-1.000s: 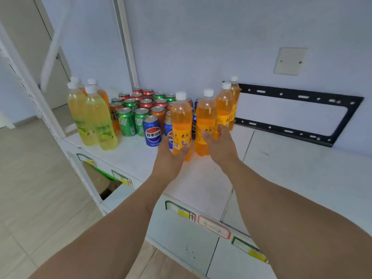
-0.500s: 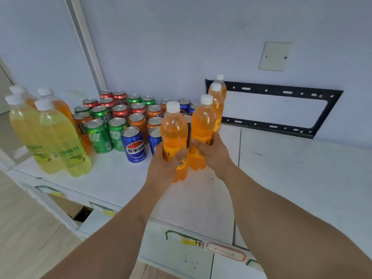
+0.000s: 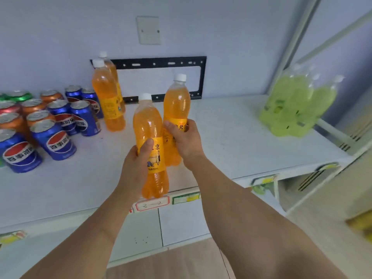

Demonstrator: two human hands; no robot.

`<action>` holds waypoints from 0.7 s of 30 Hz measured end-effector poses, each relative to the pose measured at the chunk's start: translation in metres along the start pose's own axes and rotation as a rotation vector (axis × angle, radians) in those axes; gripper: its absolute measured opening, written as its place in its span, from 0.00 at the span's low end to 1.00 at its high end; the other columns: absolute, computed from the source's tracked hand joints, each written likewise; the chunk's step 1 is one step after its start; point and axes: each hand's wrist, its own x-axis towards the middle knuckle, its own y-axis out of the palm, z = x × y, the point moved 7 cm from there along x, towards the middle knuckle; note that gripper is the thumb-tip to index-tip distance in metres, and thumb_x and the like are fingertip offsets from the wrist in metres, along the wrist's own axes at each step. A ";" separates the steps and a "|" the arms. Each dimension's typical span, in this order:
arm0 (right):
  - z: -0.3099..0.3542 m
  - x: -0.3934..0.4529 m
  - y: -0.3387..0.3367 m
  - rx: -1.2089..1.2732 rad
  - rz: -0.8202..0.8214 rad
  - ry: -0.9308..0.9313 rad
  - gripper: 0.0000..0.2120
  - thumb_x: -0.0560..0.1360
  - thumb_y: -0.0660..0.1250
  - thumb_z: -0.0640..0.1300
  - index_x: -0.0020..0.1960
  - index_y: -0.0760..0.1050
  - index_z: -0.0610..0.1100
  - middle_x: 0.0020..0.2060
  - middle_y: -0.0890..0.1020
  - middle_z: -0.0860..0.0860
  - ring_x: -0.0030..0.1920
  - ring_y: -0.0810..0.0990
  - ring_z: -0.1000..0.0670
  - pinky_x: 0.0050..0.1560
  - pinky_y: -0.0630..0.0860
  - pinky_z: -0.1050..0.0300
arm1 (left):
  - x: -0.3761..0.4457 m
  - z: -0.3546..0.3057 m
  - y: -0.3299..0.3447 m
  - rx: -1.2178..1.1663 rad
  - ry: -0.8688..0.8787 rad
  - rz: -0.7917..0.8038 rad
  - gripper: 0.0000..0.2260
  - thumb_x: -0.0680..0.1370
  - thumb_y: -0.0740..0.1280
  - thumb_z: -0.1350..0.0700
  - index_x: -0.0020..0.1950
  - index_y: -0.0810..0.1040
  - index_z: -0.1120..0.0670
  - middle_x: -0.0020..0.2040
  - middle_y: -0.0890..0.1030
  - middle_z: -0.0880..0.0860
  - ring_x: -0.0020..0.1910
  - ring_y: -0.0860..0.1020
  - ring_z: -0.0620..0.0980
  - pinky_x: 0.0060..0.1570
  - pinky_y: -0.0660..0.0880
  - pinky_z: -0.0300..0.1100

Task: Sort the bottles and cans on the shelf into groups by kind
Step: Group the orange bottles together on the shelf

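A: What stands on the far left of the white shelf [image 3: 231,137]?

B: A crowd of cans. The blue cola cans [image 3: 54,141] are nearest to the front edge. Behind them are orange cans [image 3: 33,105], one red can [image 3: 8,108] and a green can [image 3: 19,96]. All are upright and packed closely together.

A: And next to them?

B: Just to the right of the cans stand two orange bottles [image 3: 106,97] with white caps, one behind the other, near the wall and in front of a black metal bracket [image 3: 161,64].

A: Where are the hands?

B: In the middle. The left hand [image 3: 138,164] is closed around the label of an orange bottle [image 3: 150,141]; the thumb lies across the front. This bottle is lifted, and its bottom hangs over the front edge of the shelf. The right hand [image 3: 185,137] is wrapped around a second orange bottle [image 3: 176,109], a little higher and further back. I cannot tell whether its bottom touches the shelf. The two bottles are side by side, almost touching, both nearly upright.

A: What is on the right?

B: A group of yellow-green bottles [image 3: 298,109], blurred, standing at the right end of the shelf beside a white upright post [image 3: 296,45], well apart from the hands. Above, on the wall, there is a white cover plate [image 3: 149,30].
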 end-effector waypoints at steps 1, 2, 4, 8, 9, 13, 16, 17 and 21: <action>0.002 0.001 -0.014 -0.007 -0.018 -0.009 0.28 0.70 0.73 0.61 0.65 0.69 0.51 0.53 0.81 0.53 0.52 0.82 0.50 0.55 0.80 0.45 | -0.002 -0.002 0.012 -0.006 0.001 0.017 0.27 0.67 0.58 0.27 0.58 0.74 0.41 0.52 0.83 0.48 0.51 0.82 0.51 0.56 0.78 0.56; 0.005 0.003 -0.028 -0.013 -0.033 -0.018 0.28 0.70 0.72 0.61 0.65 0.70 0.52 0.54 0.81 0.53 0.52 0.82 0.50 0.55 0.80 0.44 | -0.003 -0.005 0.023 -0.017 0.003 0.028 0.28 0.67 0.58 0.27 0.59 0.74 0.42 0.52 0.83 0.48 0.51 0.82 0.51 0.56 0.77 0.57; 0.011 0.009 -0.056 -0.020 -0.056 -0.033 0.27 0.72 0.71 0.61 0.66 0.70 0.52 0.54 0.81 0.53 0.53 0.81 0.50 0.56 0.79 0.45 | -0.004 -0.009 0.046 -0.036 0.005 0.040 0.30 0.67 0.58 0.27 0.61 0.74 0.43 0.54 0.83 0.49 0.53 0.81 0.52 0.57 0.76 0.58; 0.014 0.030 -0.109 -0.033 -0.076 -0.051 0.27 0.72 0.70 0.61 0.67 0.69 0.53 0.56 0.80 0.53 0.55 0.80 0.49 0.59 0.78 0.44 | -0.003 -0.014 0.092 -0.047 -0.012 0.050 0.26 0.68 0.57 0.28 0.59 0.73 0.41 0.53 0.81 0.47 0.53 0.80 0.51 0.57 0.75 0.56; 0.013 0.038 -0.123 -0.032 -0.076 -0.056 0.27 0.72 0.70 0.61 0.67 0.69 0.53 0.56 0.80 0.53 0.56 0.79 0.49 0.59 0.78 0.44 | -0.002 -0.014 0.104 -0.051 -0.013 0.045 0.24 0.69 0.58 0.29 0.59 0.73 0.41 0.52 0.81 0.47 0.53 0.80 0.51 0.57 0.75 0.55; 0.005 0.076 -0.177 -0.044 -0.041 -0.073 0.29 0.71 0.71 0.61 0.68 0.68 0.52 0.56 0.80 0.53 0.56 0.80 0.48 0.59 0.78 0.42 | 0.003 -0.014 0.158 -0.065 -0.024 0.016 0.26 0.68 0.58 0.29 0.57 0.75 0.43 0.52 0.83 0.49 0.52 0.82 0.52 0.58 0.76 0.57; -0.003 0.106 -0.211 -0.060 0.003 -0.090 0.31 0.70 0.73 0.62 0.68 0.68 0.53 0.54 0.81 0.54 0.53 0.80 0.50 0.56 0.79 0.44 | 0.006 -0.019 0.194 -0.058 -0.013 -0.009 0.24 0.67 0.60 0.29 0.53 0.76 0.43 0.47 0.85 0.49 0.49 0.83 0.52 0.54 0.78 0.54; -0.005 0.116 -0.221 -0.060 0.018 -0.096 0.31 0.70 0.73 0.61 0.68 0.67 0.52 0.53 0.81 0.54 0.53 0.81 0.50 0.55 0.80 0.46 | 0.007 -0.021 0.204 -0.065 -0.013 -0.027 0.24 0.66 0.60 0.30 0.52 0.77 0.44 0.46 0.85 0.49 0.48 0.84 0.51 0.51 0.79 0.52; -0.012 0.152 -0.241 -0.062 0.079 -0.096 0.32 0.71 0.74 0.59 0.69 0.65 0.51 0.53 0.80 0.53 0.52 0.80 0.50 0.53 0.79 0.49 | 0.009 -0.027 0.229 -0.080 -0.031 -0.103 0.24 0.66 0.61 0.31 0.52 0.77 0.45 0.43 0.85 0.48 0.43 0.84 0.48 0.43 0.79 0.46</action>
